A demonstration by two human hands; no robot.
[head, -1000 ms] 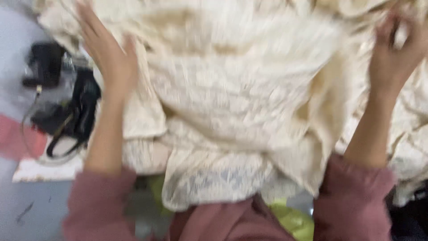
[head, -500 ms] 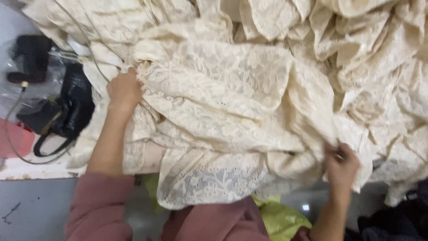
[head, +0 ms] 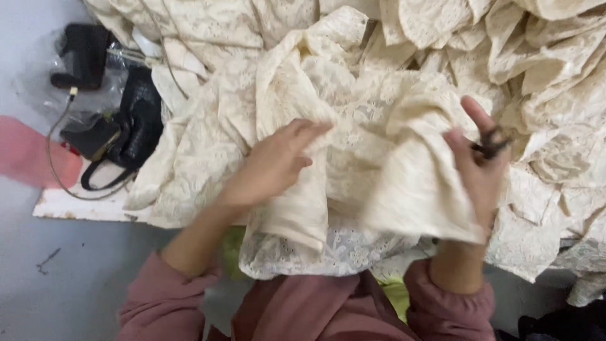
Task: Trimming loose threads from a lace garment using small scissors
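Lace fabric (head: 379, 164), cream-coloured and heaped across the work surface, is gathered into a bunched fold between the person's two hands near the middle of the view. The left hand (head: 274, 165) lies on the fold with fingers stretched forward and pressed into the cloth, thumb underneath, pinching a soft ridge of it. The right hand (head: 481, 169) grips the right edge of the same fold; a small pair of dark scissors (head: 489, 146) appears to be looped on its fingers, though the blur makes the tool hard to read.

Half a second ago the hands were well apart, the left far out on the pile and the right down at the near right edge. Now both have come together on one piece and lifted it clear of the heap, so a single panel has been singled out from the mass.

Pink sleeves (head: 170, 297) cover both forearms at the near edge. More loose lace spreads to the far side and the right. On the left, beside the heap, sit a black handbag (head: 136, 136), a dark boxy object (head: 82, 53) and a thin cable (head: 57, 151), resting partly on a white board (head: 76, 205) over a grey floor (head: 69, 278).
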